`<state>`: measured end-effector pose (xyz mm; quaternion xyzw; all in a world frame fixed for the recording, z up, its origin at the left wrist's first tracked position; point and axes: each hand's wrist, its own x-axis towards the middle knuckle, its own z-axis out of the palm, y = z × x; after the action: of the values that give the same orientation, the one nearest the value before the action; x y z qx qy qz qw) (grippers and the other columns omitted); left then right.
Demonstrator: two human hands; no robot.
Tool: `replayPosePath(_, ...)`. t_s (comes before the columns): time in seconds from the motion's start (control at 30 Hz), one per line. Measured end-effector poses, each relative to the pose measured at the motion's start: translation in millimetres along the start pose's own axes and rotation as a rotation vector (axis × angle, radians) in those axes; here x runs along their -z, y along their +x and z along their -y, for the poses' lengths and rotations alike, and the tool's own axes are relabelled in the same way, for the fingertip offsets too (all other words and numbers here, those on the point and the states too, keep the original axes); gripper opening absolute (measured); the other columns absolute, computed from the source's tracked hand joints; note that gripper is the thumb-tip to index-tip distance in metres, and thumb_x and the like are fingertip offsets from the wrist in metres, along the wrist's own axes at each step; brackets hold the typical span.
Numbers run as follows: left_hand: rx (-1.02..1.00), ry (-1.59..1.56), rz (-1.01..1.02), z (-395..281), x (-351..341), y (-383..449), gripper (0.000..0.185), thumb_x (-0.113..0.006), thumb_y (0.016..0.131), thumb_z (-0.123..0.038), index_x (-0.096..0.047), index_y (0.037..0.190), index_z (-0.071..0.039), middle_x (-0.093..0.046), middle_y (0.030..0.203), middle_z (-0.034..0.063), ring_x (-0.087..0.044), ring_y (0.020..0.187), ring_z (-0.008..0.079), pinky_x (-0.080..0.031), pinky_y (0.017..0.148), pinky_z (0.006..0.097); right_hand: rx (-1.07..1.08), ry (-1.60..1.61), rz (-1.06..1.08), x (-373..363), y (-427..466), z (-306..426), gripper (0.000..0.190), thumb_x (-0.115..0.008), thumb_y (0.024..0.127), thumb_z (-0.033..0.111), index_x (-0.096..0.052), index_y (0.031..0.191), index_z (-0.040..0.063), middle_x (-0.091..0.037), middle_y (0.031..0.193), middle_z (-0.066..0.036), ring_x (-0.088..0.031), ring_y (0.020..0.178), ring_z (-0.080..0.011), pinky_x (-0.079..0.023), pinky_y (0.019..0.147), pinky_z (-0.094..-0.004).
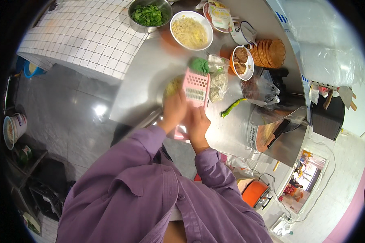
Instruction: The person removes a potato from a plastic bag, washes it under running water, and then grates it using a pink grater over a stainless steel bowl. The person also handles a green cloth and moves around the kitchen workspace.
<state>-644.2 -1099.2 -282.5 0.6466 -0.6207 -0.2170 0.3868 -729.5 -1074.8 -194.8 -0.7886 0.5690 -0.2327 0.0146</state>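
A pink plastic grater with round holes and a slotted panel slants over the work table. My left hand lies against its left edge, fingers curled; whether it holds anything underneath is hidden. Around the lower part of the grater closes my right hand. Partly covered by my left hand and the grater is a round bowl with pale yellow-green shreds. A green cloth or scourer sits at the grater's far end, beside a clear plastic bag of pale food. One green chili pepper lies to the right.
On the steel table stand a metal bowl of chopped greens, a white bowl of bean sprouts, a bowl of brown meat and stacked woven baskets. A black-handled knife lies on a round chopping block at right.
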Motion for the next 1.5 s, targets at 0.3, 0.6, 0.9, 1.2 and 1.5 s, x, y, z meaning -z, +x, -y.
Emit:
replayPosePath(0.3,0.366,-0.279,0.164,-21.5,29.1,16.1,0.049,-0.029,0.1,-0.029,-0.058,0.077,0.003,-0.06,0.074,0.0296,-0.059,0.071,0.0475,-0.046,0.067,0.0543,-0.029,0.016,-0.028,-30.0,19.8,-13.9,0.004,-0.061,0.088,0.012,-0.061,0.086,0.008,-0.054,0.073,-0.008,-0.055,0.053,-0.0279,-0.045,0.046,-0.037)
replayPosePath(0.6,0.331,-0.198,0.214,-16.4,24.3,21.5,0.045,-0.03,0.1,-0.025,-0.059,0.081,0.003,-0.061,0.073,0.0297,-0.06,0.07,0.0473,-0.047,0.067,0.0547,-0.06,-0.101,0.009,-41.6,52.5,-21.0,0.011,-0.059,0.089,0.016,-0.056,0.083,0.007,-0.058,0.077,-0.011,-0.058,0.056,-0.0316,-0.047,0.048,-0.0403)
replayPosePath(0.9,0.356,-0.15,0.202,-21.7,29.3,22.6,0.043,-0.033,0.1,-0.023,-0.06,0.081,0.004,-0.061,0.074,0.0306,-0.06,0.072,0.0476,-0.047,0.068,0.0552,-0.1,-0.241,0.011,-55.0,72.7,-25.8,0.016,-0.058,0.087,0.02,-0.051,0.082,0.007,-0.061,0.079,-0.015,-0.062,0.056,-0.0338,-0.05,0.049,-0.0429)
replayPosePath(1.2,0.31,-0.165,0.211,-12.9,19.2,12.2,0.046,-0.03,0.101,-0.024,-0.059,0.081,0.005,-0.059,0.077,0.032,-0.058,0.075,0.0499,-0.045,0.071,0.0555,-0.201,-0.209,0.04,-78.6,110.6,-48.4,0.024,-0.066,0.078,0.027,-0.054,0.085,0.007,-0.063,0.085,-0.017,-0.064,0.067,-0.0377,-0.051,0.059,-0.0476)
replayPosePath(1.5,0.364,-0.272,0.166,-21.2,29.7,6.1,0.041,-0.035,0.1,-0.023,-0.059,0.085,0.005,-0.06,0.078,0.0308,-0.058,0.074,0.0484,-0.045,0.07,0.0547,-0.217,-0.127,0.035,-60.2,122.8,-48.6,0.027,-0.067,0.079,0.032,-0.063,0.093,0.009,-0.064,0.087,-0.016,-0.063,0.075,-0.0401,-0.051,0.068,-0.0486)
